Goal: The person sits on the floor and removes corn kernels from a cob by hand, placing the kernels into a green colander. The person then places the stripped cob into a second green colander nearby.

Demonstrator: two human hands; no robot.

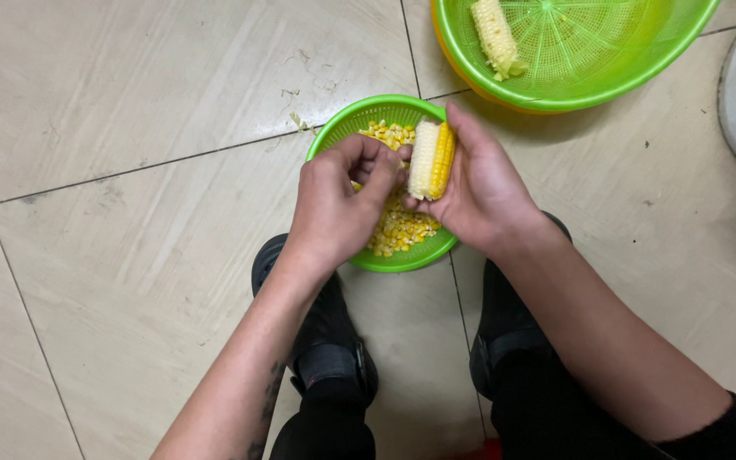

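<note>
Directly above small green mesh basket (402, 260) of loose yellow kernels (398, 228): half-stripped corn cob (432, 159), pale bare rows beside glossy yellow ones, upright, grasped by right hand (479, 192). Left hand (334, 204) curled, thumb pressed against cob. Beyond basket: larger green plastic strainer (632, 72) holding stripped cob (496, 36). Beneath: beige tiled floor (129, 170).

Both hands (334, 204) (479, 192) hold a corn cob (432, 159) over a green bowl (334, 128).
</note>
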